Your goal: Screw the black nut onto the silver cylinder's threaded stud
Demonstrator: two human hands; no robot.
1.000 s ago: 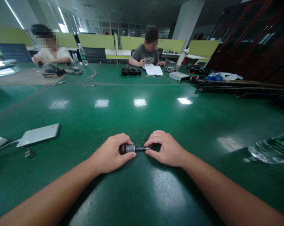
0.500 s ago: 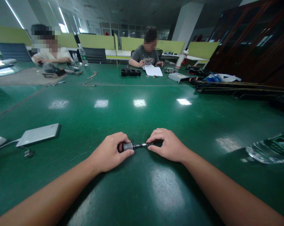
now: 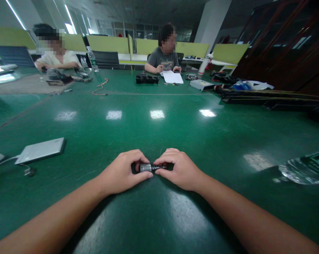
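My left hand (image 3: 127, 168) is closed around a small silver metal cylinder (image 3: 145, 167), thumb in front and fingers behind. A thin rod (image 3: 163, 166) sticks out of the cylinder's right end, lying roughly level just above the table. Around the rod, close to the cylinder, sits a dark coil spring (image 3: 154, 168). My right hand (image 3: 179, 169) pinches this spring between thumb and fingertips, which partly cover it. The thumbs of both hands almost meet. Whether the spring touches the cylinder I cannot tell.
The green table (image 3: 138, 120) stretches ahead. A silver flat device (image 3: 40, 151) with a cable lies left, a water bottle (image 3: 307, 167) on its side right. Across the table sit two people, near a black tray (image 3: 147, 79), paper (image 3: 172, 77) and metal parts (image 3: 201, 84).
My right hand has slid left along the rod with the spring, from the rod's far end to beside the cylinder. My left hand has hardly moved.
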